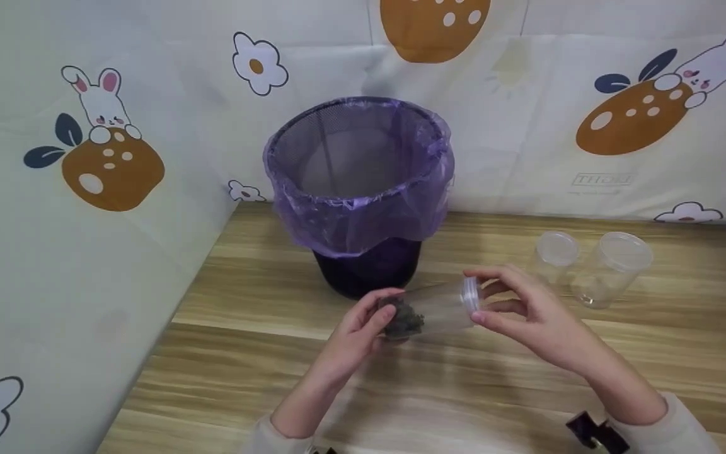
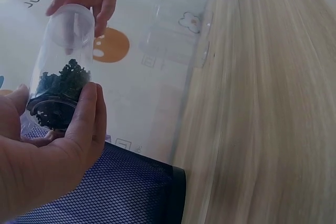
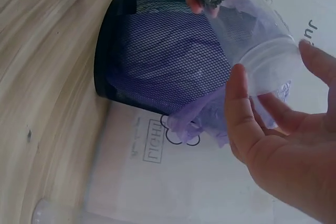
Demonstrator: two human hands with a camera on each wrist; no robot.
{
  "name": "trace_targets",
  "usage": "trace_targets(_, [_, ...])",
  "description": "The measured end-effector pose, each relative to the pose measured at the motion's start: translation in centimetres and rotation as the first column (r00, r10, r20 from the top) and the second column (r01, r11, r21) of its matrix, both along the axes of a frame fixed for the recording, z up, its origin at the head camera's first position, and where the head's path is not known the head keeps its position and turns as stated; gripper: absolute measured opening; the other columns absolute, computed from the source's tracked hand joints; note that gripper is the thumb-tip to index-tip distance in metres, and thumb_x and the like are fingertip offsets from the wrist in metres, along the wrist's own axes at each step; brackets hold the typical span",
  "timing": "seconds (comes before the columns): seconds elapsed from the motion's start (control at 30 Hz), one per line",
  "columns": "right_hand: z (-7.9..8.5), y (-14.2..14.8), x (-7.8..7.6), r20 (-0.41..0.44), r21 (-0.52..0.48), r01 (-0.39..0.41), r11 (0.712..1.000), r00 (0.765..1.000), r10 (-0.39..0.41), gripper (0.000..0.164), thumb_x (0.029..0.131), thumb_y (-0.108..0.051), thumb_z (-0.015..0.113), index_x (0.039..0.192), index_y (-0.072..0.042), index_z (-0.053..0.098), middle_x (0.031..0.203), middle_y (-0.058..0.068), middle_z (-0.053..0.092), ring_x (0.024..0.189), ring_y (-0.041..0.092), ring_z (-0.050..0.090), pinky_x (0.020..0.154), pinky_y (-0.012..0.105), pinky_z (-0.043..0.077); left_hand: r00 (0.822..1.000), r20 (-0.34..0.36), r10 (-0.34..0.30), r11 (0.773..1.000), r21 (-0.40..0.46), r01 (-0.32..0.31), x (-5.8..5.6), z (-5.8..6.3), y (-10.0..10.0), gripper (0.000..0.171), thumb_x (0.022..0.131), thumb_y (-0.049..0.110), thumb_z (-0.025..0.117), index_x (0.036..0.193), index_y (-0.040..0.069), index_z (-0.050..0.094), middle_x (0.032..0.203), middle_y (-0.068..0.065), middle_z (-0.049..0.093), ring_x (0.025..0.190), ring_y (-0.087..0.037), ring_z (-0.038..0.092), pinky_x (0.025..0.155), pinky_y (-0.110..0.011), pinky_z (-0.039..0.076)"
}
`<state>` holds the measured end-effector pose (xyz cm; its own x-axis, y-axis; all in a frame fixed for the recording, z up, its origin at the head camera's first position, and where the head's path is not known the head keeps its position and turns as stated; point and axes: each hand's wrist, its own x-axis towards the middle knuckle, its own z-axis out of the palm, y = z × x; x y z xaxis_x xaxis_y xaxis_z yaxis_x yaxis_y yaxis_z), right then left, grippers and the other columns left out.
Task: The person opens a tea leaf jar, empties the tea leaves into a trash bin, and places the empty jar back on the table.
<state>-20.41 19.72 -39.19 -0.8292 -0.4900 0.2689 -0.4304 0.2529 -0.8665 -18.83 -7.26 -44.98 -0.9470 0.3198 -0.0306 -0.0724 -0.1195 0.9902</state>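
Observation:
A clear plastic jar (image 1: pixel 442 309) lies tilted on its side in the air between both hands. Dark green, crumpled dried leaves (image 1: pixel 403 320) are gathered at its bottom end. My left hand (image 1: pixel 358 328) grips that bottom end, thumb on one side and fingers on the other, as the left wrist view also shows. At the other end, the fingertips and thumb of my right hand (image 1: pixel 536 315) pinch the rim of the translucent lid (image 1: pixel 471 295). In the right wrist view the lid (image 3: pixel 270 64) sits on the jar's mouth.
Behind the hands stands a black mesh bin (image 1: pixel 369 268) lined with a purple bag (image 1: pixel 363 221). Two clear lidded jars, a smaller one (image 1: pixel 556 249) and a larger one (image 1: pixel 615 268), stand on the wood-grain table (image 1: pixel 230 378) at right. A printed sheet (image 1: pixel 527 126) covers the walls.

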Motion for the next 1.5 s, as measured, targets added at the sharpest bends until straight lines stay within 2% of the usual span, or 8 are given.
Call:
trace_targets(0.27, [-0.53, 0.38, -0.33, -0.155, -0.068, -0.146, 0.987, 0.979, 0.134, 0.056, 0.081, 0.011, 0.074, 0.132, -0.003, 0.057, 0.133, 0.012, 0.056, 0.125, 0.007, 0.055, 0.102, 0.021, 0.051, 1.0, 0.0, -0.007, 1.0, 0.03, 0.007, -0.04, -0.14, -0.1, 0.042, 0.105, 0.018, 0.049, 0.139, -0.006, 0.045, 0.118, -0.004, 0.06, 0.097, -0.009, 0.063, 0.076, -0.018, 0.055])
trace_targets(0.4, [-0.73, 0.3, -0.39, -0.188, -0.075, -0.178, 0.981, 0.969, 0.162, 0.058, 0.079, 0.016, 0.073, 0.131, -0.002, 0.057, 0.135, 0.01, 0.052, 0.13, 0.008, 0.051, 0.106, 0.021, 0.048, 1.0, 0.006, -0.007, 1.0, 0.022, 0.007, 0.01, -0.18, -0.16, 0.045, 0.105, 0.02, 0.05, 0.14, -0.007, 0.044, 0.116, -0.002, 0.061, 0.096, -0.009, 0.063, 0.073, -0.018, 0.053])
trace_targets(0.5, [-0.75, 0.22, -0.38, -0.18, -0.067, -0.167, 0.984, 0.972, 0.153, 0.062, 0.079, 0.012, 0.075, 0.135, -0.004, 0.055, 0.139, 0.01, 0.048, 0.133, 0.01, 0.049, 0.106, 0.023, 0.048, 1.0, 0.011, -0.004, 1.0, 0.015, 0.004, 0.06, -0.19, -0.26, 0.046, 0.105, 0.022, 0.05, 0.14, -0.007, 0.044, 0.114, 0.0, 0.061, 0.095, -0.009, 0.063, 0.072, -0.017, 0.052])
trace_targets(0.63, [-0.57, 0.07, -0.29, -0.087, -0.036, -0.066, 0.997, 0.994, 0.062, 0.064, 0.084, 0.0, 0.076, 0.142, -0.009, 0.049, 0.14, 0.01, 0.048, 0.128, 0.011, 0.052, 0.102, 0.026, 0.052, 1.0, 0.015, -0.003, 0.999, 0.034, 0.003, 0.07, -0.22, -0.29, 0.044, 0.105, 0.021, 0.05, 0.14, -0.006, 0.044, 0.115, -0.001, 0.06, 0.097, -0.01, 0.064, 0.076, -0.02, 0.055])
trace_targets(0.77, [-0.27, -0.08, -0.32, -0.013, 0.018, 0.013, 1.0, 1.0, -0.013, 0.048, 0.093, -0.008, 0.069, 0.137, -0.006, 0.053, 0.128, 0.012, 0.057, 0.11, 0.009, 0.062, 0.088, 0.026, 0.059, 1.0, 0.011, -0.005, 1.0, 0.022, 0.005, 0.08, -0.14, -0.23, 0.044, 0.105, 0.019, 0.05, 0.14, -0.006, 0.044, 0.116, -0.001, 0.059, 0.093, -0.007, 0.061, 0.072, -0.017, 0.052])
trace_targets(0.97, [-0.18, 0.08, -0.37, -0.003, -0.039, -0.038, 0.999, 0.999, 0.038, 0.042, 0.089, -0.003, 0.072, 0.129, -0.003, 0.059, 0.124, 0.017, 0.06, 0.105, 0.01, 0.065, 0.082, 0.027, 0.061, 1.0, 0.008, 0.002, 0.999, -0.051, -0.002, 0.09, 0.01, -0.3, 0.04, 0.105, 0.023, 0.05, 0.139, 0.001, 0.049, 0.112, 0.002, 0.058, 0.076, -0.005, 0.048, 0.055, -0.016, 0.032])
trace_targets(1.3, [-0.49, 0.26, -0.54, -0.138, -0.095, -0.135, 0.986, 0.983, 0.121, 0.05, 0.081, 0.01, 0.075, 0.127, 0.003, 0.058, 0.127, 0.017, 0.058, 0.119, 0.008, 0.059, 0.094, 0.024, 0.057, 1.0, 0.016, -0.018, 0.999, 0.033, 0.018, -0.12, -0.15, -0.24, 0.042, 0.105, 0.021, 0.049, 0.14, -0.003, 0.045, 0.122, -0.007, 0.06, 0.103, -0.011, 0.064, 0.085, -0.023, 0.056])
trace_targets(1.5, [-0.47, 0.12, -0.45, -0.133, -0.08, -0.134, 0.988, 0.984, 0.122, 0.056, 0.081, 0.01, 0.075, 0.133, 0.001, 0.055, 0.135, 0.008, 0.055, 0.126, 0.008, 0.054, 0.101, 0.023, 0.052, 1.0, 0.021, -0.014, 0.999, 0.052, 0.013, -0.07, -0.23, -0.31, 0.044, 0.105, 0.022, 0.05, 0.14, -0.005, 0.044, 0.117, -0.001, 0.061, 0.099, -0.01, 0.065, 0.079, -0.021, 0.057])
